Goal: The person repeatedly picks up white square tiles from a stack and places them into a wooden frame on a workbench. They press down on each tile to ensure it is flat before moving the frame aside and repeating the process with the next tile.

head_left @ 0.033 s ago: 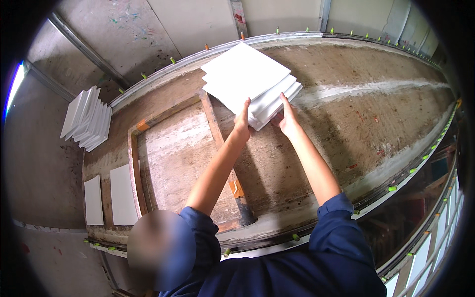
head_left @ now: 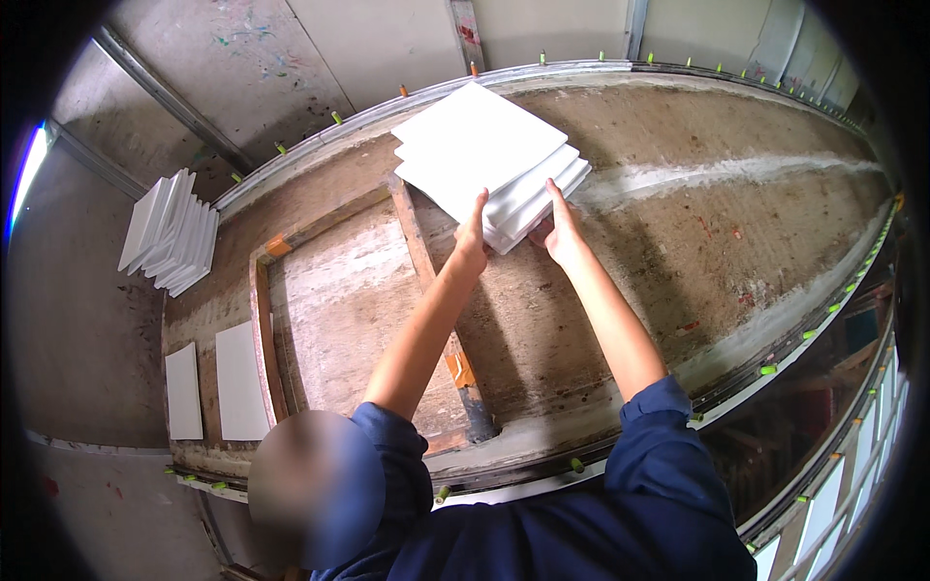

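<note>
Brown worktable (head_left: 722, 271), worn and white-streaked, in a room with stained grey walls (head_left: 397, 44). Stack of white sheets (head_left: 480, 136) lies near the table's far edge, one corner toward it, the opposite toward the person; long axis unclear. Left hand (head_left: 472, 244) and right hand (head_left: 559, 234) grip its near side, thumbs uppermost.

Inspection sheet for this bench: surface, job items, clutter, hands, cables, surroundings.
Surface: long brown table, stained, pale streak on the right.
Job items: white stack, layers fanned out of line; unclear if it rests on the table.
Clutter: wooden frame with orange patches; second stack at the far left; two loose sheets at the near left.
Hands: left hand and right hand grip the stack's near end, fingers partly hidden.
Cables: nothing seen.
Surroundings: grey wall, marked; green and orange pegs along the rim.
</note>
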`<state>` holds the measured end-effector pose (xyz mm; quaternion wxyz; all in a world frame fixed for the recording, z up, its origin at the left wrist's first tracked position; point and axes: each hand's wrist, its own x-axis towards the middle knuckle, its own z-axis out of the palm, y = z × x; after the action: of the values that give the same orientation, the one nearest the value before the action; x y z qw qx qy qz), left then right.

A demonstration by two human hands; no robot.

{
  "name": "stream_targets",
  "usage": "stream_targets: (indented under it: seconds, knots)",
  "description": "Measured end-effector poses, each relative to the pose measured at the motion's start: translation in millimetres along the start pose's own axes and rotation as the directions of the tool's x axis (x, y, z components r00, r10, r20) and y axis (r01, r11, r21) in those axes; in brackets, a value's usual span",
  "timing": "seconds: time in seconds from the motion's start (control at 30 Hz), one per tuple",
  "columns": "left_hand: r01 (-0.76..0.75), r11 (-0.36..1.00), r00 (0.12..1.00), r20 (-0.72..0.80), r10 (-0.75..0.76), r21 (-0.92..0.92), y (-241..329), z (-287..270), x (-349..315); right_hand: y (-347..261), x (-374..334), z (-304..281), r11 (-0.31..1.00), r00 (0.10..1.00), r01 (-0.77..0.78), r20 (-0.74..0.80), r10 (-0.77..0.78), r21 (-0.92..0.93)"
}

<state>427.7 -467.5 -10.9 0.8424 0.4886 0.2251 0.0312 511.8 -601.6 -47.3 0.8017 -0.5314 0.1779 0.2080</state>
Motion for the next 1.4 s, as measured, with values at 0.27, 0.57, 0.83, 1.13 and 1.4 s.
stream_targets:
  seconds: [0.27,0.57,0.83,1.13,1.4]
  knots:
    - [0.056,0.998,0.992,-0.112,-0.054,0.01,2.0,24.2,29.6,-23.7,5.4,4.2,1.0,0.974,0.016,0.225,-0.017,0.008]
    - [-0.092,0.992,0.957,-0.265,0.113,0.091,12.9,31.0,-12.2,-28.4,-52.4,17.4,0.983,0.973,0.17,0.149,-0.177,0.062]
    - [-0.366,0.93,0.929,-0.079,0.363,-0.036,110.2,-38.3,-148.2,-39.8,-183.0,86.3,0.882,0.818,0.448,0.331,-0.47,0.145]
    - [-0.247,0.969,0.929,-0.291,0.229,-0.027,184.9,-336.7,-309.1,143.0,-271.0,300.6,0.964,0.887,0.261,0.383,-0.258,0.045]
    - [-0.185,0.981,0.794,-0.597,0.11,-0.065,149.0,-542.7,-406.0,339.2,-352.5,405.3,0.99,0.889,0.087,0.458,-0.028,-0.109]
